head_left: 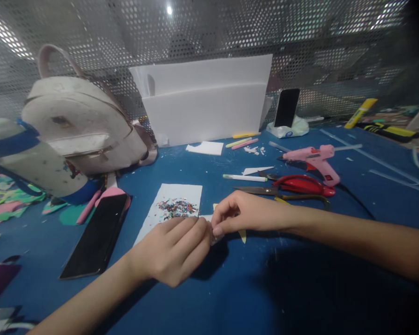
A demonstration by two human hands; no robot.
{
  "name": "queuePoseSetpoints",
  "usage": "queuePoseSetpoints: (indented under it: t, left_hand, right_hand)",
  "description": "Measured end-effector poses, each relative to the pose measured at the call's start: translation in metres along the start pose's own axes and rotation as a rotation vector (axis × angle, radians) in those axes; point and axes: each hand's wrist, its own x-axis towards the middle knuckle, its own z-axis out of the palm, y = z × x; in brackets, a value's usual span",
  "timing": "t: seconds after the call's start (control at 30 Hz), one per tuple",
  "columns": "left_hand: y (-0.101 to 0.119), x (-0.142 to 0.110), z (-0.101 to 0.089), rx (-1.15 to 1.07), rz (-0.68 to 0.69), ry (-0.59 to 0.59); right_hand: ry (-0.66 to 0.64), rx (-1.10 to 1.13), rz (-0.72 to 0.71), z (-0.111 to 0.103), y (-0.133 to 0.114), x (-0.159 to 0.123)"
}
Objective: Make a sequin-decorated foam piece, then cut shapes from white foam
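Note:
My left hand (pixel 181 249) and my right hand (pixel 237 214) meet above the middle of the blue table, both closed with the fingertips close together. Between the fingertips is a small pale piece (pixel 214 240), mostly hidden by the fingers, so its kind does not show. Just behind my left hand lies a white sheet of paper (pixel 188 191) with a heap of multicoloured shiny bits (pixel 178 208) on it. A pale yellow scrap (pixel 243 236) lies under my right hand. Scissors (pixel 254 190) and red-handled pliers (pixel 300 184) rest behind my right wrist.
A pink glue gun (pixel 314 160) lies at the right, its cord running forward. On the left are a black phone (pixel 97 237), a bottle (pixel 38 158) and a backpack (pixel 80 121). White foam boards (pixel 206 111) stand at the back, near another phone (pixel 287 108). A white marker (pixel 244 177) lies mid-table.

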Motion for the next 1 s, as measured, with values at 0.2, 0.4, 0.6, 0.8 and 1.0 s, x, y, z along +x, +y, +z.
queuePoseSetpoints:
  t: [0.2,0.4,0.6,0.8,1.0]
  left_hand:
    - [0.002,0.001,-0.001,-0.046,-0.003,-0.012]
    - [0.003,0.001,-0.002,-0.061,-0.007,-0.01]
    - [0.002,0.005,-0.003,-0.055,-0.052,0.021]
    - [0.004,-0.005,0.003,-0.159,-0.179,-0.027]
    - [0.01,-0.01,0.015,-0.342,-0.422,0.029]
  right_hand:
    - [0.036,-0.044,-0.014,0.002,-0.002,0.0]
    - [0.027,-0.042,-0.037,0.004,0.0,0.0]
    - [0.066,-0.087,-0.039,0.003,-0.003,-0.001]
    - [0.137,-0.163,-0.1,-0.001,-0.005,0.0]
    - [0.186,-0.154,-0.132,-0.002,-0.002,0.001]
